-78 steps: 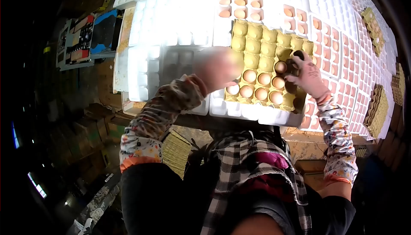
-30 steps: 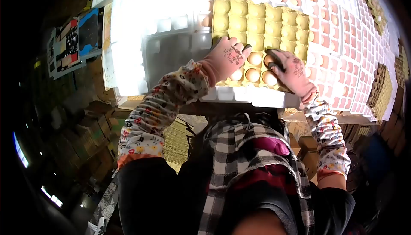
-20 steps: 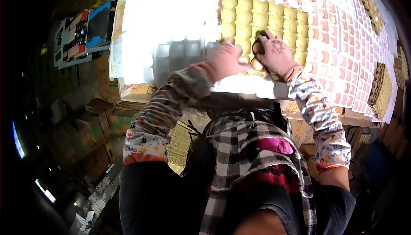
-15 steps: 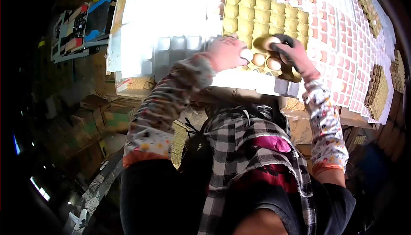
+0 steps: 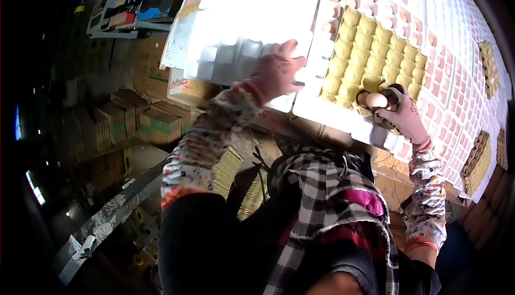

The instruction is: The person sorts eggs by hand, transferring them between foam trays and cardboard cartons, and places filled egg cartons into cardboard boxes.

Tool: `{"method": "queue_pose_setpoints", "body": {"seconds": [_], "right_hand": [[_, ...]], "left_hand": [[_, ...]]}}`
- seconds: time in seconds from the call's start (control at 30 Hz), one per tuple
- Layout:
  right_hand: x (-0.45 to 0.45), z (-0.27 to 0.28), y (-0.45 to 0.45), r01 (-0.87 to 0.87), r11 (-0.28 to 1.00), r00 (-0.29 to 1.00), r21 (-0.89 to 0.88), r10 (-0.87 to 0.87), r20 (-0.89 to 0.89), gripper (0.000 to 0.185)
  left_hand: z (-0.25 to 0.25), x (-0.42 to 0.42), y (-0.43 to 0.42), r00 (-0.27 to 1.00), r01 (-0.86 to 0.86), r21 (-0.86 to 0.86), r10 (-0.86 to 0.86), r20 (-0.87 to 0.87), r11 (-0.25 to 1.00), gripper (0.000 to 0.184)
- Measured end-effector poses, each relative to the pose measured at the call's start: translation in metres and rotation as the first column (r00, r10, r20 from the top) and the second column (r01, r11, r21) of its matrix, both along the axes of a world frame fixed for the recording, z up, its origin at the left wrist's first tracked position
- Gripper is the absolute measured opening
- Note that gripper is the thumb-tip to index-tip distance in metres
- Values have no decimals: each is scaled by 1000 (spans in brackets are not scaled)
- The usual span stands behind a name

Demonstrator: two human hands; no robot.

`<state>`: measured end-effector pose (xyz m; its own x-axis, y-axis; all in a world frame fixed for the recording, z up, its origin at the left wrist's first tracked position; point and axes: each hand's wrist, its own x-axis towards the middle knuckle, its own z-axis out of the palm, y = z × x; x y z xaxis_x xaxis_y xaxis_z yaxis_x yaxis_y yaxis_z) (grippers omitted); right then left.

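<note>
My left hand (image 5: 276, 72), in a pink glove, is over the white tray (image 5: 222, 59) on the left with its fingers spread and nothing in them. My right hand (image 5: 405, 113), gloved in pink with dark fingertips, is closed around a pale egg (image 5: 376, 100) at the near edge of the yellow pulp egg tray (image 5: 370, 53). Just left of that egg sits a brown egg (image 5: 362, 99), partly hidden. Most of the yellow tray's cups show no eggs. Patterned sleeves cover both forearms.
White trays with eggs (image 5: 405, 16) spread over the table behind and to the right. Stacked pulp trays (image 5: 476, 161) lie at the far right. Cardboard boxes (image 5: 155, 126) stand at lower left, and a metal rail (image 5: 118, 214) runs below them.
My left hand has moved left from the yellow tray and its fingers have opened. My right hand stays at the tray's near edge with an egg. The view has turned, shifting the table rightward.
</note>
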<state>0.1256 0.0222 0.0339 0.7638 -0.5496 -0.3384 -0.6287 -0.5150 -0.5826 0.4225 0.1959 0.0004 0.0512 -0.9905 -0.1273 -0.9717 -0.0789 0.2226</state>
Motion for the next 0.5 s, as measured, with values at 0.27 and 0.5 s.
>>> {"method": "queue_pose_setpoints", "body": {"seconds": [0.27, 0.5], "right_hand": [[222, -66, 22, -607, 767, 793, -208, 568, -221, 52], [284, -124, -46, -95, 995, 773, 15, 64, 632, 33]], "left_hand": [[-42, 96, -33, 957, 237, 306, -276, 91, 922, 35], [-86, 112, -114, 813, -524, -473, 252, -524, 708, 37]]}}
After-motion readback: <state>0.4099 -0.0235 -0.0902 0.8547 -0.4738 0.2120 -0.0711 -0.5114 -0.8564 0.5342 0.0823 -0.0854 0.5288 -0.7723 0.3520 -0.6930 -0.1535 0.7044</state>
